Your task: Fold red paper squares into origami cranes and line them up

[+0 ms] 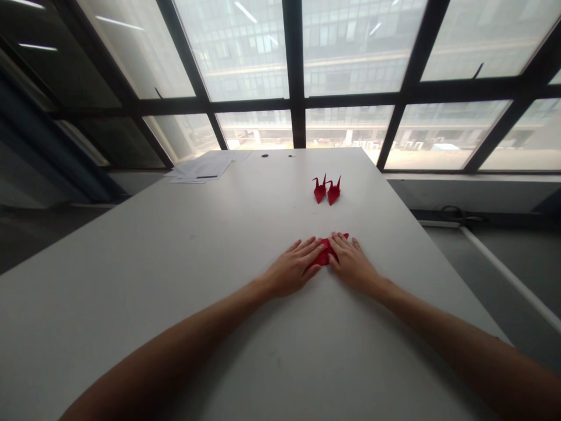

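A folded red paper (326,252) lies flat on the white table (197,275). My left hand (293,270) rests on its left part with the fingers stretched out flat. My right hand (350,263) presses on its right part, fingers also flat and slightly spread. Most of the paper is hidden under both hands. Farther back on the table stand two finished red paper cranes (326,189), side by side and upright.
A stack of white sheets (201,168) lies at the table's far left corner. Two small dark dots (265,156) sit near the far edge. Large windows with black frames rise behind the table. The floor drops away past the right edge.
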`<state>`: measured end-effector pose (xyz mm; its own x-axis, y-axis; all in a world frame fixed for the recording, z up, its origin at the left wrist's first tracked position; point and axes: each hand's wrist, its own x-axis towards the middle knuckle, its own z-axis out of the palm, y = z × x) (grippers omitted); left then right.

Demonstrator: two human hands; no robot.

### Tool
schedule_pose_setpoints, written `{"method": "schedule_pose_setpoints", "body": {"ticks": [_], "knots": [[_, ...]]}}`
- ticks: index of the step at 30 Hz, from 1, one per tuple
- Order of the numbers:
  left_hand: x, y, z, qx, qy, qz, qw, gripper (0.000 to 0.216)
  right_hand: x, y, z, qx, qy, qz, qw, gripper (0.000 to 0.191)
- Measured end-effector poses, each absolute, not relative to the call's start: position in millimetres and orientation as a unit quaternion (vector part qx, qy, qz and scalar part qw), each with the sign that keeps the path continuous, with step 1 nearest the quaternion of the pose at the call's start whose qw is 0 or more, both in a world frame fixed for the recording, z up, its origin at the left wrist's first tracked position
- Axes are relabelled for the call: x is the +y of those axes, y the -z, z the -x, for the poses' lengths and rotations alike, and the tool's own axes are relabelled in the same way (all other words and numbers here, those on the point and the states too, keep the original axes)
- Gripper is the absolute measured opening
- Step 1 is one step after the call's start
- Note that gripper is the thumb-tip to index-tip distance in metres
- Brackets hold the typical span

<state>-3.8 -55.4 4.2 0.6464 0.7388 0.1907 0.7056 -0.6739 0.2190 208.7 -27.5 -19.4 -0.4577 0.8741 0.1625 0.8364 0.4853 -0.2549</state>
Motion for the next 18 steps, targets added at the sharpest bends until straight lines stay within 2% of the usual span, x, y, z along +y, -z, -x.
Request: {"method": "schedule_pose_setpoints", "body": {"ticks": [4,10,18], "knots": [[-54.4,-1.4,4.0,0.394,-0.080,-0.912,0.076,0.061,-26.5,16.8,-211.0,-0.846,-0.066,0.508,0.149,0.058],[-53.2,-1.0,3.5,0.391,-0.087,-0.913,0.075,0.059,-25.2,11.8,-212.4,-0.901,-0.079,0.401,0.145,0.058],[-53.3,-1.5,1.6,0.397,-0.095,-0.910,0.079,0.062,-24.0,11.9,-214.8,-0.908,-0.085,0.390,0.125,0.067]]}}
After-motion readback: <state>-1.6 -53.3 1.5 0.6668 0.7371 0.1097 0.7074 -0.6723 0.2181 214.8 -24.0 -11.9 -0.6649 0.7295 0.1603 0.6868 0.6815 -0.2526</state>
